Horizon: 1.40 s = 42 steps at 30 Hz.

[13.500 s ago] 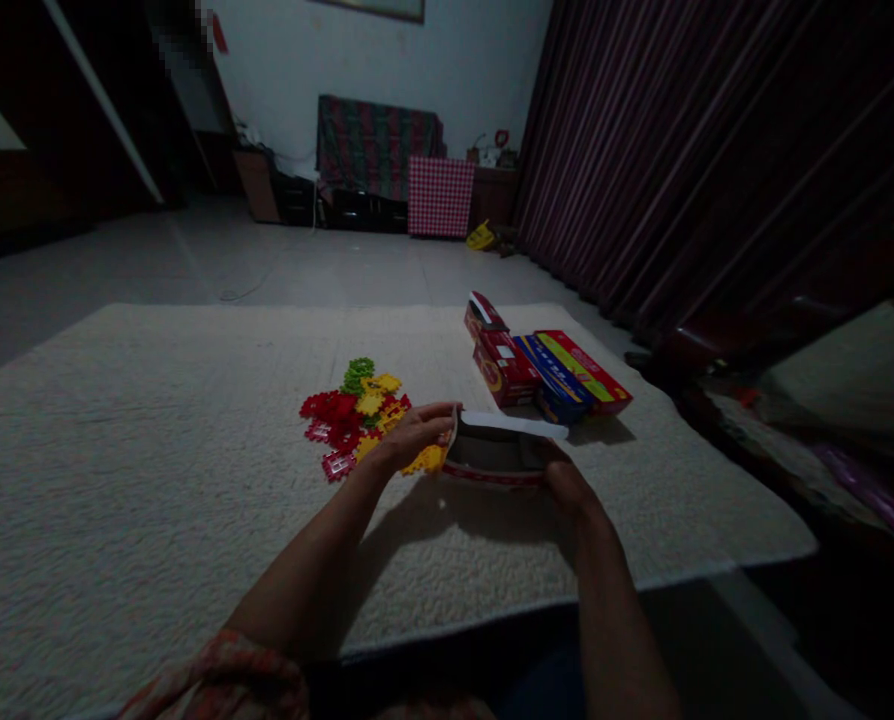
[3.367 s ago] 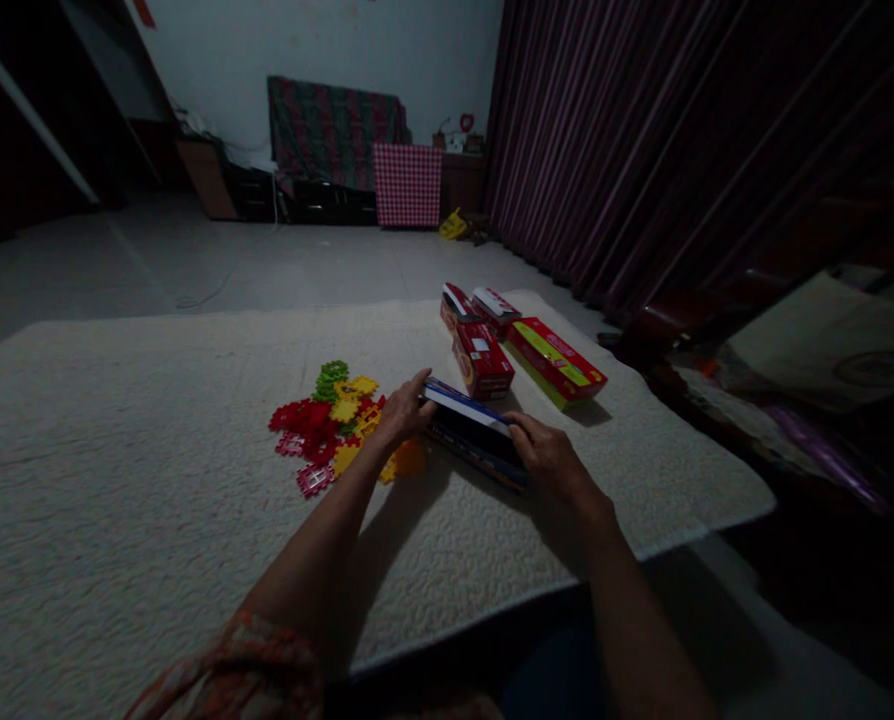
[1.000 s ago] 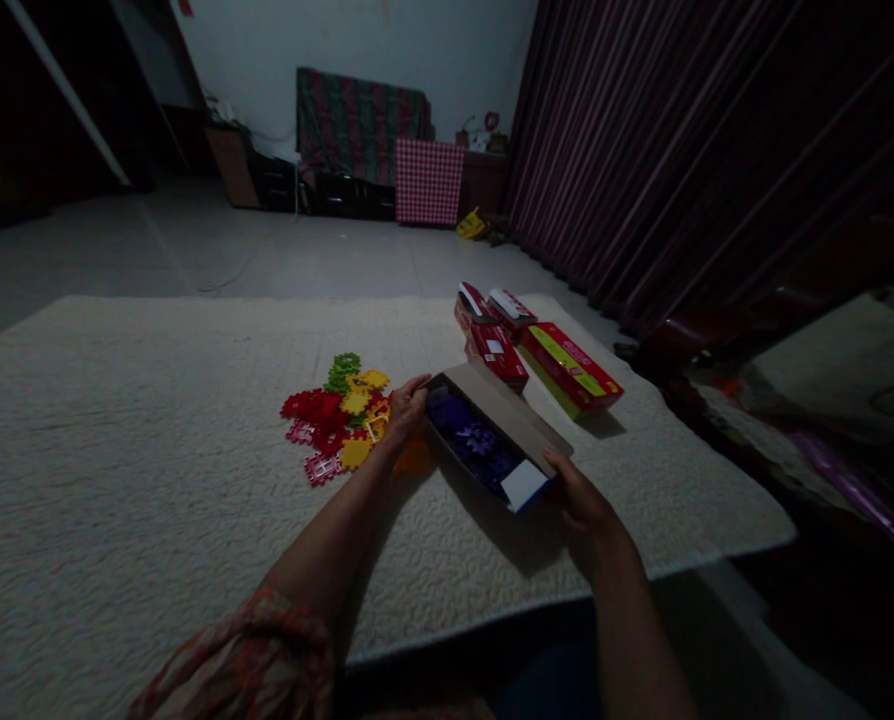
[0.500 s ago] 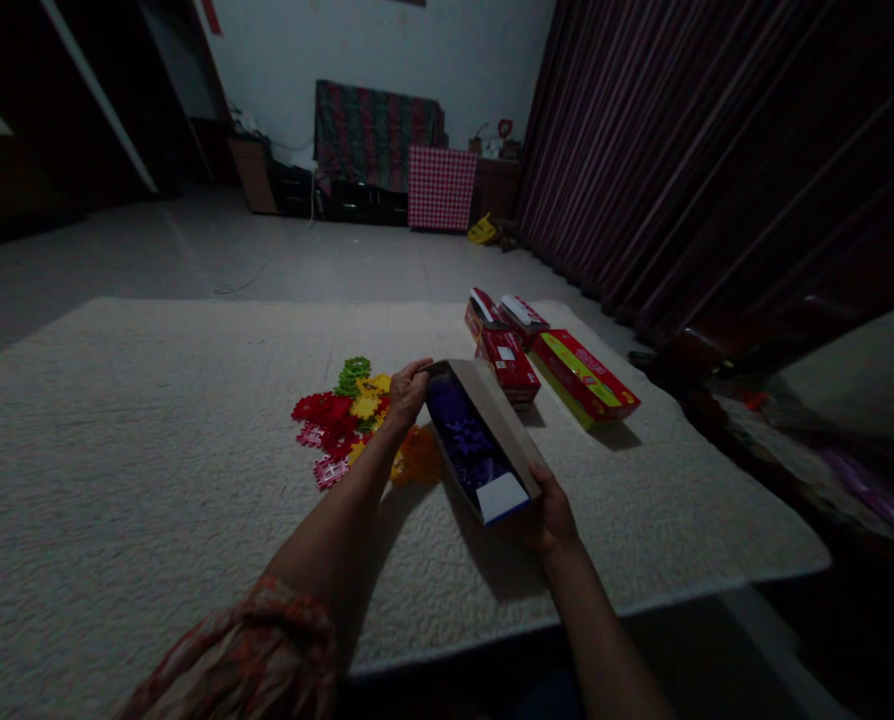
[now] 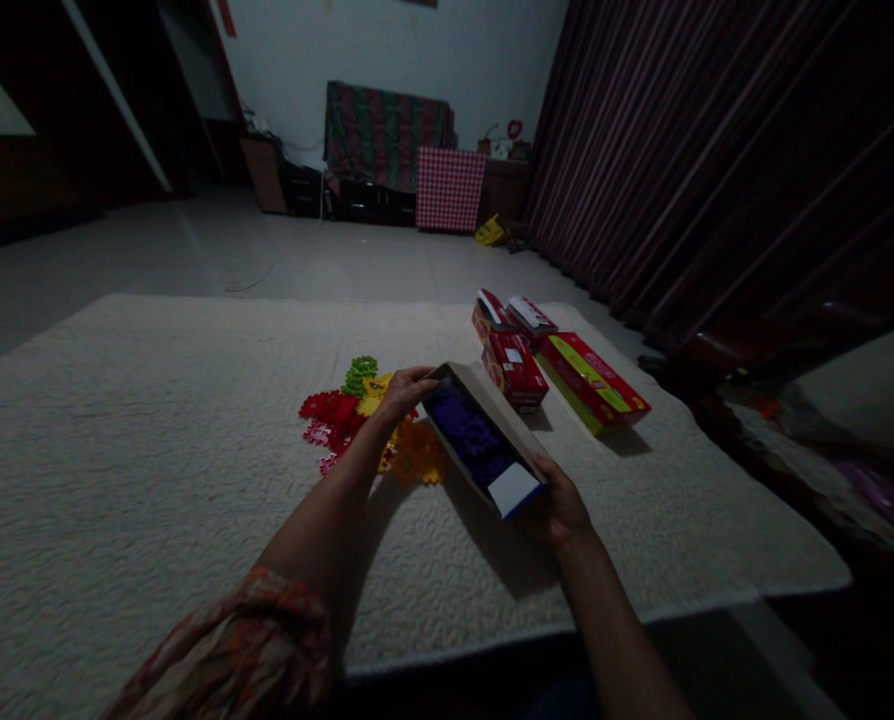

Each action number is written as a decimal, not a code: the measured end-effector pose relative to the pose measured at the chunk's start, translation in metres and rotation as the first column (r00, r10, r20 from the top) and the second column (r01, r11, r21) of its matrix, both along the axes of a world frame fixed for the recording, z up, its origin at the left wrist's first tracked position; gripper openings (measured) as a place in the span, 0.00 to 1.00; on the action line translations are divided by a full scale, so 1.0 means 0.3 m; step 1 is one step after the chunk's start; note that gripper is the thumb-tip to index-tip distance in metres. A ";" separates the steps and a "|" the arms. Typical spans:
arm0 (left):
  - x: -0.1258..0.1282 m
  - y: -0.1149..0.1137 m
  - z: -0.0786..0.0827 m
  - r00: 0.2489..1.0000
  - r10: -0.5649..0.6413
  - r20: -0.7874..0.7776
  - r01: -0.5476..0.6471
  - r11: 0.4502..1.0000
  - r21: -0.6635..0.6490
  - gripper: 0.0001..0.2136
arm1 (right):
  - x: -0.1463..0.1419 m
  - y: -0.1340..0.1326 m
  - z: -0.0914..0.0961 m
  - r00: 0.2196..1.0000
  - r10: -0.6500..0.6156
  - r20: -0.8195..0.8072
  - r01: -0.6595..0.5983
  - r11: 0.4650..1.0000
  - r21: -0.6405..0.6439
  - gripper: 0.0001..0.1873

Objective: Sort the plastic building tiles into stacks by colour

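Observation:
An open cardboard box (image 5: 508, 420) is held tilted above the quilted mat, its grey inside facing me. Dark purple gear-edged plastic pieces (image 5: 473, 435) lie inside it, and a white flap (image 5: 513, 488) shows at the near end. My left hand (image 5: 406, 390) is closed on the box's far left corner. At the near right corner, my right hand (image 5: 563, 505) grips the same box, its fingers partly hidden beneath. Left of the box, partly behind my left arm, lies a pile of red pieces (image 5: 327, 408), green pieces (image 5: 359, 375) and orange pieces (image 5: 417, 455).
Several red boxes stand on the cream mat (image 5: 154, 450) at the right: a near red box (image 5: 518, 375), two with white flaps behind it, and a long red and yellow box (image 5: 597, 380). Beyond the mat are tiled floor and a covered cabinet (image 5: 387, 135). Dark curtains (image 5: 664, 150) hang at right.
The box has tipped slightly, and the purple pieces inside sit differently, filling more of the visible opening. Both hands keep their hold. The whole view has shifted a little.

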State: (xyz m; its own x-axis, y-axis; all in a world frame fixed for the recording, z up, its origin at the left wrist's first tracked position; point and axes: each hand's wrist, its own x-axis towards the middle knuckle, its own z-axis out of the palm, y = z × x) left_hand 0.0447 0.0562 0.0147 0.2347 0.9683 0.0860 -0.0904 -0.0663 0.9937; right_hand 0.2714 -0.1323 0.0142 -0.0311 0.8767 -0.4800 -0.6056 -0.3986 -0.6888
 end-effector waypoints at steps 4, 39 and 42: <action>-0.020 0.040 -0.003 0.996 -0.034 -0.078 0.035 0.999 0.008 0.17 | 0.009 0.024 0.017 0.999 -0.036 0.012 0.036 0.999 -0.015 0.15; -0.152 0.288 0.006 0.810 0.472 -0.348 -0.179 0.765 0.619 0.05 | 0.032 0.403 0.069 0.714 -0.050 0.698 -0.357 0.832 0.425 0.35; -0.161 0.307 -0.015 0.808 0.506 -0.303 -0.191 0.710 0.677 0.06 | 0.050 0.432 0.064 0.626 -0.061 0.778 -0.462 0.774 0.432 0.35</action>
State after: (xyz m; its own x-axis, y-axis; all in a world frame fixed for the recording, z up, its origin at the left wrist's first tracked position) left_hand -0.0038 0.1481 0.0101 0.0529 0.7646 0.6424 0.4943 -0.5790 0.6484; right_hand 0.2865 -0.0027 0.0335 -0.1226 0.9831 0.1358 0.2380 0.1620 -0.9577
